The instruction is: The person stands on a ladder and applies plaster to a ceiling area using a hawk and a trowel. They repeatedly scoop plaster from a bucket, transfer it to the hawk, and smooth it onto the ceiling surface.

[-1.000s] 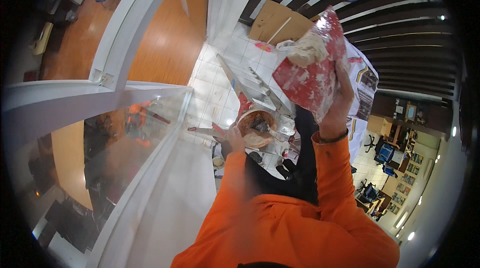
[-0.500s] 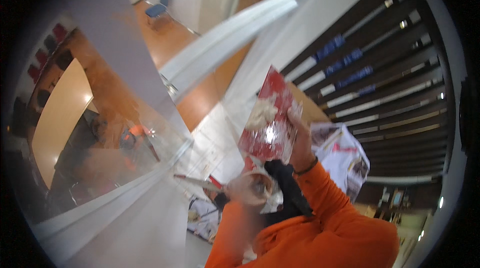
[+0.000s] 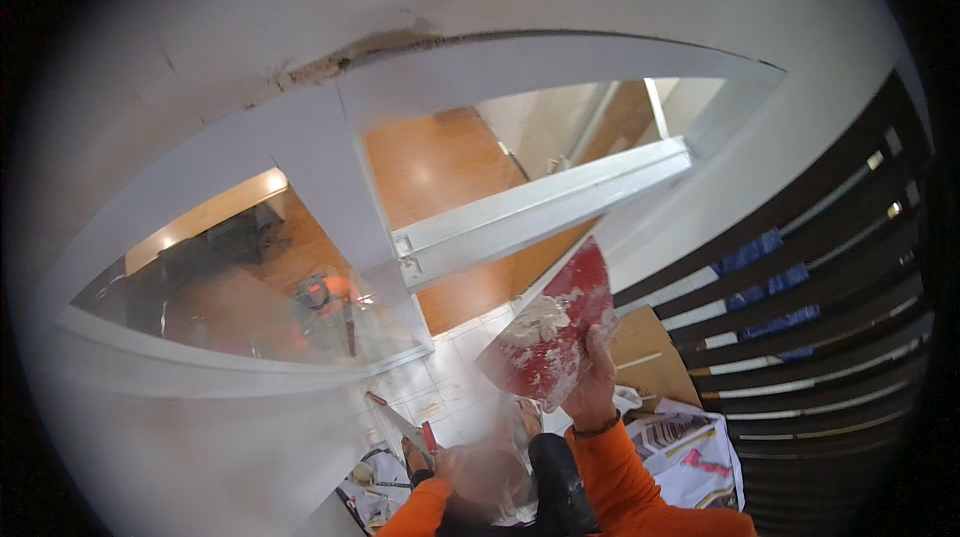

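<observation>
My right hand [image 3: 592, 377] grips the lower right edge of a red triangular plastering board [image 3: 560, 327]. White plaster is smeared over its face, with a thicker lump left of the middle. Lower and to the left, my left hand [image 3: 448, 465] is closed around a putty knife [image 3: 402, 424] with a long pale blade and red on its handle. The blade points up and left, apart from the board. A blurred smudge covers part of this hand, so its fingers show poorly.
Ahead is a white wall with a cracked, stained seam [image 3: 345, 62] above a white-framed opening with a crossbar [image 3: 550, 202]. Dark slatted panelling [image 3: 800, 337] stands at the right, near a cardboard piece [image 3: 645, 352] and a printed white bag [image 3: 690, 452]. White floor tiles [image 3: 460, 362] lie below.
My view has swung up and levelled, bringing the wall seam into sight. The board and both hands now sit lower in the picture; both hands keep their hold.
</observation>
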Tool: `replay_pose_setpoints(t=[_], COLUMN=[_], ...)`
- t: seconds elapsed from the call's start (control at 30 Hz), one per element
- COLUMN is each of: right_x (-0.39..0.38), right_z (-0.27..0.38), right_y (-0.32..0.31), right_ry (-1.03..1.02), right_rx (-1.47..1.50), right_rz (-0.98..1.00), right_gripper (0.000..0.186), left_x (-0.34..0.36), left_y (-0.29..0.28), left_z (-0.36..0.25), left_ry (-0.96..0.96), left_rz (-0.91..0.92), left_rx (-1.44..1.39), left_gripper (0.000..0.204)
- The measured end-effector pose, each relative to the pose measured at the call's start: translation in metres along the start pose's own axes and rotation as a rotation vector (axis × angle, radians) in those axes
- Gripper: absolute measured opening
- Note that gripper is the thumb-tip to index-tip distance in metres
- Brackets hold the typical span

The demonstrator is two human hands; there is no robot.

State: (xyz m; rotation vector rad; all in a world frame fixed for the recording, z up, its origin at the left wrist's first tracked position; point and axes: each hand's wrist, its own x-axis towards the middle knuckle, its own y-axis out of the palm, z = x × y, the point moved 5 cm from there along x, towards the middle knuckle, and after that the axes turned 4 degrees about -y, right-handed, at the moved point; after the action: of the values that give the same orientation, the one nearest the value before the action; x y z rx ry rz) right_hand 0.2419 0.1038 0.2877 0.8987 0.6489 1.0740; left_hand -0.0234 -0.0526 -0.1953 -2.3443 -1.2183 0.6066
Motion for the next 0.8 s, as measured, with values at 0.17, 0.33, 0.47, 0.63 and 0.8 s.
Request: replay_pose_setpoints(t=[0.17, 0.33, 0.47, 0.63, 0.8], right_x=[0.011, 0.018, 0.014, 0.009, 0.012], right_z=[0.029, 0.047, 0.050, 0.065, 0.068], right_y=[0.006, 0.020, 0.044, 0.086, 0.090], right_ry=[-0.090, -0.193, -0.303, -0.292, -0.305], right_rx=[-0.091, 0.004, -0.203, -0.094, -0.165], right_rz=[0.071, 0.077, 0.193, 0.144, 0.236], right_gripper=[0.045, 0.048, 0.055, 0.061, 0.059], left_x=[0.003, -0.005, -0.014, -0.017, -0.015], left_y=[-0.034, -0.041, -0.031, -0.010, 0.000], left_z=[-0.029, -0.064, -0.071, -0.051, -0.014], left_ry=[0.004, 0.250, 0.298, 0.103, -0.357], left_rz=[-0.056, -0.232, -0.413, 0.002, 0.115], left_rx=[-0.044, 0.269, 0.498, 0.519, 0.222], left_gripper=[0.021, 0.020, 0.014, 0.038, 0.045])
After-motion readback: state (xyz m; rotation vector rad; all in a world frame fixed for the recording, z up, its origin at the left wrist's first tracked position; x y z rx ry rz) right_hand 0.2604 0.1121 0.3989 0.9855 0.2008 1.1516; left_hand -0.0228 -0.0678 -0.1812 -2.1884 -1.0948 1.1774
